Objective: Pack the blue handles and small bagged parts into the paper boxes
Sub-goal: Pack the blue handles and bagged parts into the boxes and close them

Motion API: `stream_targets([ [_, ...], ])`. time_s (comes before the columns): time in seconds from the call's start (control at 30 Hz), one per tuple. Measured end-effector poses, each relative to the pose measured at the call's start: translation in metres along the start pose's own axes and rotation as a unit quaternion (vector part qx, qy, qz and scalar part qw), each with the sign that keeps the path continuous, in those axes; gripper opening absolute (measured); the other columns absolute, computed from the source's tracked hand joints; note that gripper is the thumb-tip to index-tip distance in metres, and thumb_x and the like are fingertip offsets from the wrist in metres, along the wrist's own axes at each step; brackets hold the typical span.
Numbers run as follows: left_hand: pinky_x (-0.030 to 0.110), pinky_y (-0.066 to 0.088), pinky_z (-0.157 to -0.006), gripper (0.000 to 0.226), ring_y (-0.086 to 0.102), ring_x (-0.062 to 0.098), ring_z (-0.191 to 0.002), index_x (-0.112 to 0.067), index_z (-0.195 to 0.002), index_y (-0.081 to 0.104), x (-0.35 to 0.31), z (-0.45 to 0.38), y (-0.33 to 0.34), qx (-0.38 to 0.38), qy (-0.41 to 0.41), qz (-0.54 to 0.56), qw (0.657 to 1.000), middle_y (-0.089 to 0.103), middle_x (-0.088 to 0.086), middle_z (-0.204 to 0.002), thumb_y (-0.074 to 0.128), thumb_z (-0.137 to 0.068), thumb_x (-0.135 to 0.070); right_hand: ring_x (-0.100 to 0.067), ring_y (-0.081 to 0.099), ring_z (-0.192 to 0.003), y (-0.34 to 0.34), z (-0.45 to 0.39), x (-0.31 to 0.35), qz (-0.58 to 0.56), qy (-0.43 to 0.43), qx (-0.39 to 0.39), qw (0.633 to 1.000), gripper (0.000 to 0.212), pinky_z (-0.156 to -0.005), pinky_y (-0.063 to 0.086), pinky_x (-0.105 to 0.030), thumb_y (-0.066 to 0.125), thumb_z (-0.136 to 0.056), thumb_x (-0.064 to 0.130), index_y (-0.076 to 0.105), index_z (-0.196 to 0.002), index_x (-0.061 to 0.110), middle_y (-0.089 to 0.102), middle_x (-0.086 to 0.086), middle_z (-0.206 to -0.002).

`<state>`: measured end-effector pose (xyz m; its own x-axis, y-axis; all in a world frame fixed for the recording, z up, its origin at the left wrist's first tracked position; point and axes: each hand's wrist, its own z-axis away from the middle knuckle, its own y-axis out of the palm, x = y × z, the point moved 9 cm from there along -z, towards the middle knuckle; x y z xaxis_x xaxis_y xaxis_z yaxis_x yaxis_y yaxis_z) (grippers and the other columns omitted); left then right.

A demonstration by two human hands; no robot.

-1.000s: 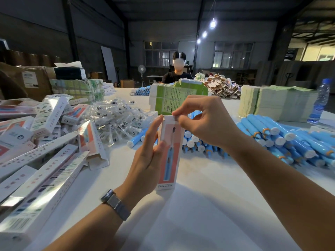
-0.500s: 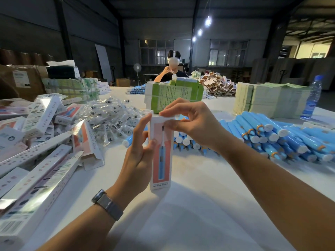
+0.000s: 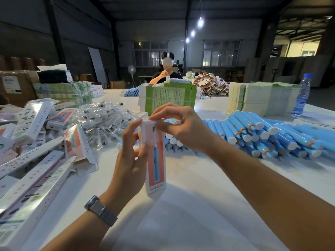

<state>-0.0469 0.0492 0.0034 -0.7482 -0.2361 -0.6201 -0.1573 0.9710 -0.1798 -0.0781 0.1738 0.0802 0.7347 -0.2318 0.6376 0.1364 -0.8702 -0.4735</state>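
Note:
A tall white and pink paper box [image 3: 155, 165] with a blue handle printed on it stands upright over the white table [image 3: 190, 205]. My left hand [image 3: 130, 160] grips its left side, fingers curled round the edge. My right hand [image 3: 179, 127] pinches the flap at the box's top. Behind and to the right lies a heap of blue handles [image 3: 262, 136] with white and orange ends. A pile of small clear bagged parts [image 3: 105, 120] sits at the centre left.
Packed and loose paper boxes [image 3: 30, 171] cover the left of the table. Green bundled cartons [image 3: 166, 98] and a stack of flat sheets [image 3: 261, 96] stand behind. A water bottle [image 3: 301, 95] is at far right. A person [image 3: 167, 69] sits across the table.
My left fingers have curled more tightly round the box's side. My right hand stays at the top flap. The person across has raised a hand to the face.

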Motion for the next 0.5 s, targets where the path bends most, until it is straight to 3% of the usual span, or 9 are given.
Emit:
stream_targets([
  [0.1,0.017,0.056,-0.06,0.047,0.069,-0.001,-0.084,-0.066,-0.133,0.022,-0.008,0.0,0.003,-0.003,0.001,-0.046,0.999,0.054,-0.043,-0.111,0.041,-0.093,-0.05,-0.016,0.058,-0.101,-0.001,-0.002,-0.007,0.062,0.023,-0.051,0.997,0.014,-0.086,0.051,-0.025,0.065,-0.092,0.011,0.073,-0.098,0.021,0.051,0.005,-0.103],
  [0.17,0.023,0.056,-0.064,0.052,0.066,-0.003,-0.085,-0.071,-0.136,0.013,-0.01,0.001,0.002,-0.007,0.0,-0.078,0.997,0.049,-0.051,-0.112,0.038,-0.096,-0.05,-0.013,0.058,-0.096,0.002,-0.003,-0.009,0.08,0.033,-0.058,0.995,0.015,-0.081,0.05,-0.019,0.064,-0.093,0.015,0.071,-0.105,0.022,0.051,0.005,-0.103],
  [0.23,0.034,0.058,-0.076,0.058,0.066,-0.003,-0.098,-0.069,-0.14,0.011,-0.006,0.003,-0.001,-0.01,-0.007,-0.07,0.998,0.051,-0.04,-0.123,0.037,-0.098,-0.04,-0.01,0.06,-0.092,0.008,-0.001,-0.013,0.088,0.049,-0.03,0.995,0.029,-0.077,0.053,-0.019,0.069,-0.09,0.025,0.066,-0.119,0.022,0.052,0.004,-0.107],
  [0.3,0.032,0.056,-0.081,0.064,0.064,-0.009,-0.102,-0.066,-0.143,0.011,-0.004,0.004,-0.001,0.008,-0.009,-0.072,0.997,0.053,-0.034,-0.128,0.036,-0.096,-0.03,-0.014,0.061,-0.096,0.015,0.003,-0.02,0.105,0.064,0.008,0.992,0.058,-0.077,0.055,-0.021,0.076,-0.082,0.036,0.056,-0.135,0.023,0.051,0.003,-0.119],
  [0.37,0.025,0.053,-0.083,0.071,0.061,-0.013,-0.104,-0.065,-0.143,0.01,-0.008,0.002,0.005,0.039,0.002,-0.093,0.995,0.048,-0.04,-0.13,0.037,-0.092,-0.024,-0.012,0.061,-0.093,0.016,0.007,-0.025,0.106,0.07,0.007,0.992,0.073,-0.076,0.053,-0.016,0.08,-0.079,0.032,0.046,-0.143,0.021,0.049,0.0,-0.125],
  [0.43,0.026,0.051,-0.086,0.076,0.059,-0.004,-0.113,-0.058,-0.146,0.01,-0.008,0.004,0.011,0.064,0.017,-0.126,0.99,0.044,-0.036,-0.137,0.039,-0.089,-0.018,0.0,0.061,-0.078,0.007,0.013,-0.025,0.088,0.078,-0.026,0.993,0.073,-0.067,0.049,-0.01,0.08,-0.079,0.024,0.046,-0.143,0.019,0.052,0.001,-0.121],
  [0.5,0.038,0.056,-0.087,0.077,0.062,0.015,-0.117,-0.051,-0.147,0.02,-0.005,0.008,0.017,0.08,0.035,-0.174,0.981,0.048,-0.021,-0.141,0.046,-0.088,-0.009,0.006,0.056,-0.066,-0.011,0.023,-0.021,0.129,0.087,-0.051,0.986,0.076,-0.068,0.048,-0.015,0.078,-0.074,0.028,0.046,-0.143,0.021,0.054,0.006,-0.116],
])
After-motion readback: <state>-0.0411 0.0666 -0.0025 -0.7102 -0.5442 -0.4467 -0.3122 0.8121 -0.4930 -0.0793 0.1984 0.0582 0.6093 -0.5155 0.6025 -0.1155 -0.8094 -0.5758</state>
